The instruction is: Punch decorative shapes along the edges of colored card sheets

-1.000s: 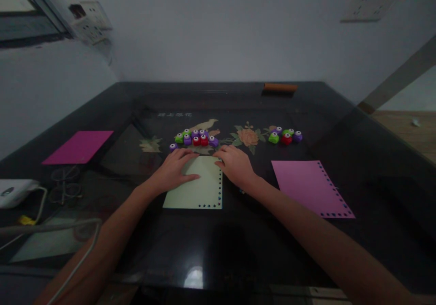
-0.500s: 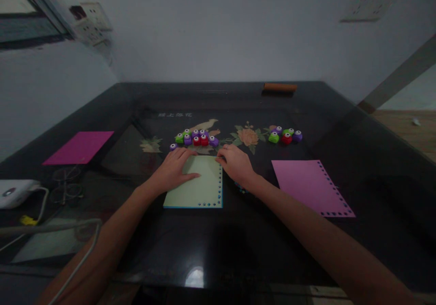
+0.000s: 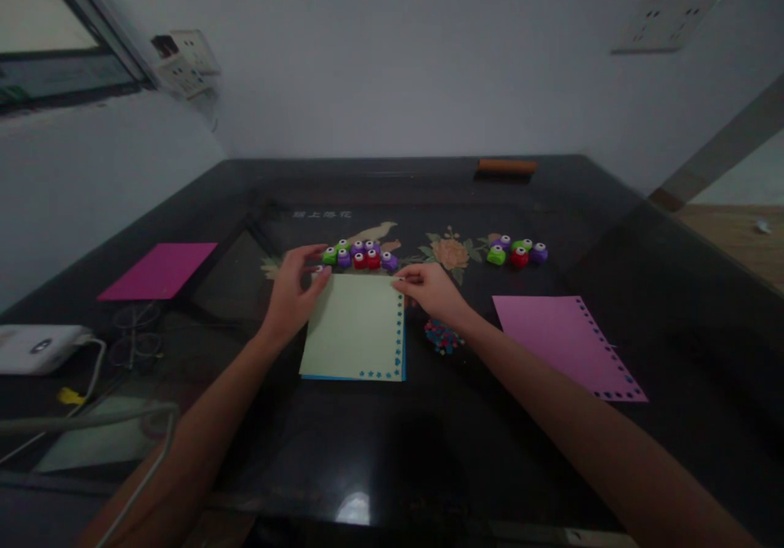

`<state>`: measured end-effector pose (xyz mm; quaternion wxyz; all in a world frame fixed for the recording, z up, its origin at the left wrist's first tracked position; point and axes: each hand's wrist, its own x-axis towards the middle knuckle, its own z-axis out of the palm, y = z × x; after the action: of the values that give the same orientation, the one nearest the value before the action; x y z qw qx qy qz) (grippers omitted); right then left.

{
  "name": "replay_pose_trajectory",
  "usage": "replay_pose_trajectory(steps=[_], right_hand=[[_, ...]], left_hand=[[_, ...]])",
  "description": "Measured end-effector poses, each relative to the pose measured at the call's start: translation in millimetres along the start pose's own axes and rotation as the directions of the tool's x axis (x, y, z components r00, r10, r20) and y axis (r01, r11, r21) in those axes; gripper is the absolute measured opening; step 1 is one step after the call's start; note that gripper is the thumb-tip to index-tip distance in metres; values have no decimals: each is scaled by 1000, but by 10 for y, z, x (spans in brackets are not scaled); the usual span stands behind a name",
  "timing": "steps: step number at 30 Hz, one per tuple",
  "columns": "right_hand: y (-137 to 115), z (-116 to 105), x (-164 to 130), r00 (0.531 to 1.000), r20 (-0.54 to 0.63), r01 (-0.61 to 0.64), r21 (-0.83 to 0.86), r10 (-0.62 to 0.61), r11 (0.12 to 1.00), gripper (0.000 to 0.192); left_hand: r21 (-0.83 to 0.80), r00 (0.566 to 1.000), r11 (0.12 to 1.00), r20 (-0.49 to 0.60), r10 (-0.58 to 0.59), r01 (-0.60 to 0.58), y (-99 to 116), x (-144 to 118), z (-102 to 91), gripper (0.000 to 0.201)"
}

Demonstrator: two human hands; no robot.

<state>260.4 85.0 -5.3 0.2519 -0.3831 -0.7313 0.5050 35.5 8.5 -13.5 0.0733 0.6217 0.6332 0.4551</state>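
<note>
While both hands pinch the far corners of a pale green sheet [image 3: 355, 327], left hand [image 3: 294, 291] and right hand [image 3: 432, 287] sit just before a punch cluster [image 3: 361, 256], paper bits [image 3: 442, 336] right of it

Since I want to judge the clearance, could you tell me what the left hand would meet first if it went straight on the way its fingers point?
The left hand points away and slightly right; it would probably first meet the row of small green, purple and red plastic punches, though depth is unclear.
</note>
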Motion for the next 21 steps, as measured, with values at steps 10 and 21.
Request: replay_pose_trajectory(steps=[10,21], right_hand=[[-36,-458,40,982,-188,24,117,-2,993,5],[-103,-679,-43,960,-278,45,272,34,961,16]], left_hand=[[-466,777,641,512,-366,609,177,-157,138,38],[-391,763,736,593,-257,552,398,-224,181,26]])
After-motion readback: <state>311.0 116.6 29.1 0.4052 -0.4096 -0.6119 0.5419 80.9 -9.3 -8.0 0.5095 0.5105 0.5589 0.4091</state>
